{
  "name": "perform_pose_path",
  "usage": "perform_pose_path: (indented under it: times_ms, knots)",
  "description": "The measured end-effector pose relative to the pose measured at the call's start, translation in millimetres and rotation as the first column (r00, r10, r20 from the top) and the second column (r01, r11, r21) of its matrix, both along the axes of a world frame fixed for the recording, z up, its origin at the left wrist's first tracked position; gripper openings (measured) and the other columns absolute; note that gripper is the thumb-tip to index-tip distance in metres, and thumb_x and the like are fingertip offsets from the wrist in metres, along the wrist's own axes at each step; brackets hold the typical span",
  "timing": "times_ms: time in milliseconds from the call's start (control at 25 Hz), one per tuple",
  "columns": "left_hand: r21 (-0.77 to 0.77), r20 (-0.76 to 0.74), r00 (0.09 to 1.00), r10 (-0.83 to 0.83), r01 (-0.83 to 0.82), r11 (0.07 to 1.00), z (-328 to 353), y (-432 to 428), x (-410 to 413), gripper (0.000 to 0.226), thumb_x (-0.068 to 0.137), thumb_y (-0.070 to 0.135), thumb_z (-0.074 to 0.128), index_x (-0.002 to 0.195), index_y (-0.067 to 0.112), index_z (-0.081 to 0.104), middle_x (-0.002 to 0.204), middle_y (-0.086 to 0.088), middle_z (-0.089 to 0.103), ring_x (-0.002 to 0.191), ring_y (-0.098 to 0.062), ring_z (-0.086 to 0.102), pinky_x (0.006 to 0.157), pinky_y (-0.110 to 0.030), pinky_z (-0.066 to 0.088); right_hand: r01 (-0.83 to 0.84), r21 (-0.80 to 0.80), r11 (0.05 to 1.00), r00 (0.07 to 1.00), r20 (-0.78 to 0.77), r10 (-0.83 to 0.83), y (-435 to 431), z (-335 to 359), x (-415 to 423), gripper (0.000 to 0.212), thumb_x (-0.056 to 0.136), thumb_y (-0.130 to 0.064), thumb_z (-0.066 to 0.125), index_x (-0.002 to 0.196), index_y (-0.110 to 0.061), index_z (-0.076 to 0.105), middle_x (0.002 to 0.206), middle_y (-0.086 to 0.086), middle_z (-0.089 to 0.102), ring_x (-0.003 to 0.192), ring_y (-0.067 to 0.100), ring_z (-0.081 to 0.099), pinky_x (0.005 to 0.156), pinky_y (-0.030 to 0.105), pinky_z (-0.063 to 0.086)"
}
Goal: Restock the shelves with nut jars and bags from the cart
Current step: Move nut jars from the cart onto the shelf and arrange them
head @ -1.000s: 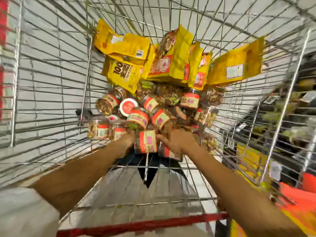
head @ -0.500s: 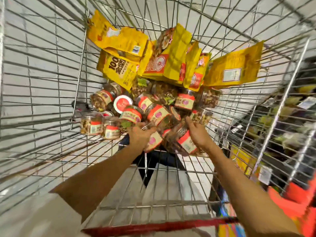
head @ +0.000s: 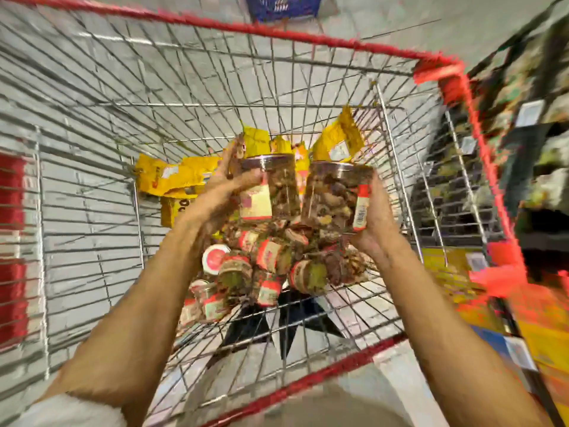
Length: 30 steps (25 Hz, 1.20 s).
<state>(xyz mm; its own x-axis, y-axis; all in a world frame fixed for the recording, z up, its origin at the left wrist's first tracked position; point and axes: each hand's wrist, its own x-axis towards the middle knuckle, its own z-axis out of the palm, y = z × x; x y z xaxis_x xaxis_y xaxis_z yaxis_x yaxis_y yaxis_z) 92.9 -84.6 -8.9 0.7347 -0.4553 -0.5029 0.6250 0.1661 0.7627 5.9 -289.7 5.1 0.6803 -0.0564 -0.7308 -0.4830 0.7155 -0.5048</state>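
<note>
In the wire cart (head: 277, 31), the left hand (head: 220, 192) grips one clear nut jar (head: 277, 186) and the right hand (head: 374, 223) grips a second jar (head: 331, 195). Both jars are upright and just beside each other, above the cart's floor. Below them a pile of jars (head: 268, 266) lies on the cart's floor, and yellow bags (head: 172, 177) lie at the cart's far end.

Head view, sole entry: wide-angle camera worn on the person's head. It is standing at the near end of the silver wire shopping cart with red rim (head: 215, 87), looking forward and steeply down into the cart from close above. The left forearm (head: 132, 318) and right forearm (head: 446, 318) are entering from the lower corners. Dark, blurred store shelving (head: 529, 134) is running along the cart's right side.
</note>
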Motion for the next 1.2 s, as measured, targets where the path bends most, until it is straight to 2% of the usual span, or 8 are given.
perform_pose_path:
  times_ms: [80, 200, 360, 600, 680, 880, 1080, 1200]
  knots:
    - [-0.181, -0.118, 0.988, -0.095, 0.072, 0.981, 27.2, -17.3, -12.0, 0.093, 0.022, 0.042, 0.095, 0.106, 0.019, 0.064, 0.079, 0.004, 0.072, 0.063, -0.009, 0.067, 0.058, -0.024, 0.054, 0.151, -0.019, 0.988, 0.986, 0.071, -0.149, 0.6, 20.7, -31.2, 0.067, 0.092, -0.061, 0.027, 0.069, -0.014, 0.069, 0.059, 0.004, 0.062, 0.052, 0.016, 0.057, 0.056, 0.024, 0.047]
    - [-0.357, -0.267, 0.925, -0.270, 0.166, 0.919, 54.4, -53.8, -48.0, 0.059, 0.034, 0.048, 0.089, 0.078, 0.013, 0.072, 0.073, -0.003, 0.068, 0.068, -0.014, 0.064, 0.070, -0.030, 0.053, 0.390, 0.044, 0.920, 0.909, 0.140, -0.392, -2.6, 46.8, -91.2, 0.044, 0.087, -0.059, 0.038, 0.084, -0.019, 0.057, 0.075, 0.011, 0.048, 0.066, 0.022, 0.044, 0.063, 0.029, 0.032]
    - [-0.341, -0.199, 0.824, -0.530, 0.449, 0.826, 87.3, -123.4, -114.2, 0.064, 0.065, 0.058, 0.055, 0.108, 0.012, 0.061, 0.099, -0.009, 0.059, 0.102, -0.026, 0.051, 0.100, -0.046, 0.039, 0.625, 0.195, 0.756, 0.704, 0.277, -0.654, -22.8, 77.8, -191.5, 0.056, 0.094, -0.056, 0.028, 0.060, -0.021, 0.057, 0.053, -0.003, 0.047, 0.048, 0.007, 0.038, 0.059, 0.020, 0.030]
    - [-0.374, 0.012, 0.600, -0.800, 0.745, 0.552, 124.6, -229.7, -236.6, 0.053, 0.073, 0.054, 0.047, 0.081, 0.008, 0.073, 0.068, -0.005, 0.072, 0.057, -0.013, 0.067, 0.059, -0.025, 0.056, 0.906, 0.198, 0.374, 0.305, 0.307, -0.902, -66.8, 105.0, -336.7, 0.043, 0.084, -0.042, 0.043, 0.077, -0.013, 0.074, 0.090, 0.001, 0.049, 0.076, 0.016, 0.038, 0.105, 0.022, 0.019]
    - [-0.447, 0.013, 0.535, -0.845, 0.759, 0.474, 134.9, -263.9, -286.9, 0.051, 0.074, 0.050, 0.048, 0.075, 0.007, 0.076, 0.064, -0.005, 0.072, 0.052, -0.012, 0.067, 0.049, -0.021, 0.054, 0.939, 0.176, 0.296, 0.227, 0.330, -0.916, -88.9, 112.4, -388.5, 0.034, 0.077, -0.039, 0.048, 0.084, -0.013, 0.070, 0.105, 0.005, 0.052, 0.096, 0.024, 0.048, 0.105, 0.035, 0.034]
    - [-0.521, 0.086, 0.476, -0.875, 0.770, 0.368, 126.4, -353.2, -407.8, 0.062, 0.084, 0.058, 0.036, 0.083, 0.012, 0.077, 0.079, -0.003, 0.075, 0.073, -0.014, 0.072, 0.067, -0.028, 0.057, 0.947, 0.119, 0.299, 0.230, 0.399, -0.888, -163.6, 124.4, -510.5, 0.025, 0.064, -0.036, 0.071, 0.079, -0.017, 0.065, 0.091, 0.008, 0.050, 0.076, 0.023, 0.049, 0.090, 0.030, 0.043]
    - [-0.484, 0.014, 0.550, -0.835, 0.734, 0.476, 106.5, -426.4, -516.0, 0.060, 0.089, 0.057, 0.035, 0.085, 0.014, 0.077, 0.083, -0.004, 0.075, 0.076, -0.017, 0.071, 0.069, -0.035, 0.059, 0.898, 0.137, 0.417, 0.332, 0.408, -0.851, -240.4, 108.8, -614.9, 0.040, 0.077, -0.042, 0.050, 0.081, -0.011, 0.075, 0.092, 0.010, 0.071, 0.083, 0.025, 0.070, 0.076, 0.041, 0.057]
    - [-0.273, 0.051, 0.643, -0.764, 0.745, 0.609, 85.2, -466.6, -554.1, 0.052, 0.077, 0.051, 0.053, 0.106, 0.012, 0.069, 0.091, -0.007, 0.071, 0.079, -0.019, 0.067, 0.078, -0.035, 0.055, 0.911, 0.159, 0.379, 0.315, 0.323, -0.893, -278.9, 90.7, -648.8, 0.048, 0.086, -0.046, 0.044, 0.090, -0.010, 0.075, 0.095, 0.010, 0.073, 0.083, 0.026, 0.071, 0.072, 0.041, 0.058]
